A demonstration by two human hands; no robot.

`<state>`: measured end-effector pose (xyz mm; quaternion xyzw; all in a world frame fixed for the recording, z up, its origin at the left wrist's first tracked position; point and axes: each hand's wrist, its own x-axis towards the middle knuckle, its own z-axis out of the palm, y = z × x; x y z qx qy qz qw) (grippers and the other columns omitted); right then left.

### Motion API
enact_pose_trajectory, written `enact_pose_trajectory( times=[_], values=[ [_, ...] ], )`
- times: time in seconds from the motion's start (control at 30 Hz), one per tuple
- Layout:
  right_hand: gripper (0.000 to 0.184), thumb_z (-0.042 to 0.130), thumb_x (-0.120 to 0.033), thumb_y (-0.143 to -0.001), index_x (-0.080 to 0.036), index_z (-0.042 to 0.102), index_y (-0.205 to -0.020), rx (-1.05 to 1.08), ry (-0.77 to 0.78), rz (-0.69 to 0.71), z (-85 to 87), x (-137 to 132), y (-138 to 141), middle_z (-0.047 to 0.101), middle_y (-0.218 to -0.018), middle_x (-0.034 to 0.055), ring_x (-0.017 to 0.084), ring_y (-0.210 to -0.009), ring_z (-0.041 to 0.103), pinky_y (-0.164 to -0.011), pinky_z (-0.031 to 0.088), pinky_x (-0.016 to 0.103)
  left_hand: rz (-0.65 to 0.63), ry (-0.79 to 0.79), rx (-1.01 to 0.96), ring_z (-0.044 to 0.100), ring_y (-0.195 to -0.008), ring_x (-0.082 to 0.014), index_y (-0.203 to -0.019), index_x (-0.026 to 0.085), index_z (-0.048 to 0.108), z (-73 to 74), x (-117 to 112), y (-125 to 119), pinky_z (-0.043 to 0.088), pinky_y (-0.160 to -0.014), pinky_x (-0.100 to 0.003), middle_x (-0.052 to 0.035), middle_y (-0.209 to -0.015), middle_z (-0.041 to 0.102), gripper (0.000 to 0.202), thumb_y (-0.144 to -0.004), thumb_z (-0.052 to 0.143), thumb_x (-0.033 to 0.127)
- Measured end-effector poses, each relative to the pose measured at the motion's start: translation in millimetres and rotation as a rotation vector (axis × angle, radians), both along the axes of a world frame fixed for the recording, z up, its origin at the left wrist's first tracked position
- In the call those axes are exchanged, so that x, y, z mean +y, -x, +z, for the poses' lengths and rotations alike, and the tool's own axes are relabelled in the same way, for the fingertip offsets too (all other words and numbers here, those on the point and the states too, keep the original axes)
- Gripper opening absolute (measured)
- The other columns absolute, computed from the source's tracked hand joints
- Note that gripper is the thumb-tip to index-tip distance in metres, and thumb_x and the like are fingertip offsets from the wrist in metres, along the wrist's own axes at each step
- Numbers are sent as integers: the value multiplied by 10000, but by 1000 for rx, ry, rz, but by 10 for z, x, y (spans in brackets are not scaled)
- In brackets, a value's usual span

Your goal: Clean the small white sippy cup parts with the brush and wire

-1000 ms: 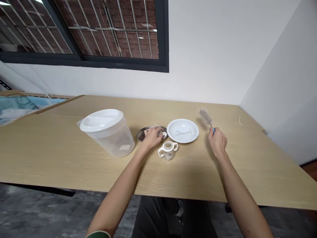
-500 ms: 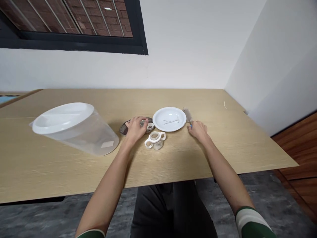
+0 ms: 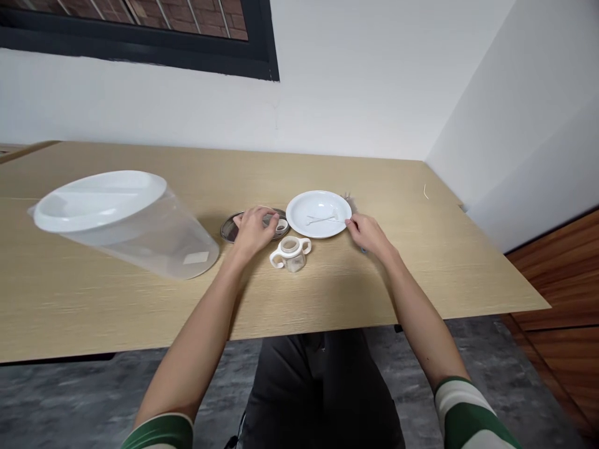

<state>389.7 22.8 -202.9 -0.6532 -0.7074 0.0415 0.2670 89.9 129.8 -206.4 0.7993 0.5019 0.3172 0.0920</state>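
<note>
My left hand is over a round, shiny metal dish, its fingers curved and thumb apart. Beside the thumb, a small white ring-shaped piece lies in the dish; whether my fingers touch anything is hidden. My right hand is closed at the right rim of a white plate, pinching the end of a thin stick that reaches across the plate. Slim white sticks lie in the plate. Behind my right hand shows a grey bristled brush, partly covered. A small two-handled white cup stands between my hands.
At the left, a large translucent pitcher with a white lid stands on the wooden table. A thin pale strip lies toward the back right. A wall and window frame rise behind the table.
My right hand has shifted slightly left to the plate's rim, away from the brush's blue-tipped part. My left hand stays over the metal dish. The view has tilted down a little.
</note>
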Motion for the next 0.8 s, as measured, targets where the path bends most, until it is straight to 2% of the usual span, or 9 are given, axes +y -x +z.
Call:
enact_pose_trajectory(
  times=[0.13,0.27,0.43,0.5,0.57,0.63,0.7,0.73,0.8],
  values=[
    [349,382,-347,-1039,-184,519,-763,64,-106,-1,3,38,-25,612,-788,51,176,-735,521,-707,341,291,-4,-4,7,553,-1149,-337,-984,187,698,10,-19,-3,308,-939,-483,-107,-1149,680,261,-945,515,369],
    [388,326,-403,-1044,-193,477,-755,201,-350,-180,-16,97,-84,563,-740,43,165,-704,500,-690,355,294,-9,-8,-4,559,-1147,-322,-998,188,695,21,-65,-34,302,-942,-480,-92,-1144,685,250,-955,520,361],
    [394,285,-426,-1057,-206,437,-768,274,-586,-365,-148,168,-222,536,-753,46,170,-730,491,-740,373,324,-23,-48,-34,571,-1124,-293,-989,198,698,23,-100,-33,301,-980,-463,-74,-1119,696,233,-959,527,354],
    [392,264,-416,-1060,-210,418,-764,240,-645,-425,-203,191,-278,523,-754,50,178,-754,490,-768,373,332,-48,-82,-112,578,-1117,-272,-1001,206,705,76,-63,-16,317,-1012,-440,-60,-1107,700,246,-961,528,373],
    [386,255,-400,-1060,-213,409,-760,197,-683,-470,-250,217,-320,527,-753,55,184,-762,490,-779,369,334,-116,-84,-178,596,-1087,-245,-1026,200,709,191,2,-50,357,-1022,-399,-53,-1102,702,272,-950,534,395],
    [384,248,-387,-1061,-213,408,-758,167,-709,-501,-290,246,-342,539,-754,59,190,-763,494,-780,363,338,-248,4,-114,615,-1045,-221,-1064,181,708,351,76,-188,419,-975,-342,-55,-1117,702,316,-943,533,415],
    [385,244,-380,-1062,-213,402,-753,153,-726,-516,-322,275,-346,541,-749,60,193,-759,497,-776,354,343,-389,162,101,629,-1015,-206,-1094,167,710,503,144,-443,462,-890,-290,-58,-1145,698,340,-941,543,421],
    [386,243,-377,-1062,-213,398,-749,151,-732,-520,-335,288,-342,539,-743,59,194,-754,497,-771,348,344,-423,232,260,630,-1015,-200,-1103,173,714,557,176,-602,463,-871,-274,-52,-1163,695,328,-943,551,408],
    [387,249,-373,-1062,-213,389,-739,152,-740,-519,-352,308,-329,531,-727,55,194,-740,495,-757,338,344,-457,297,420,652,-926,-202,-1022,195,752,603,240,-939,465,-804,-268,-35,-1066,723,235,-887,649,358]
  ],
)
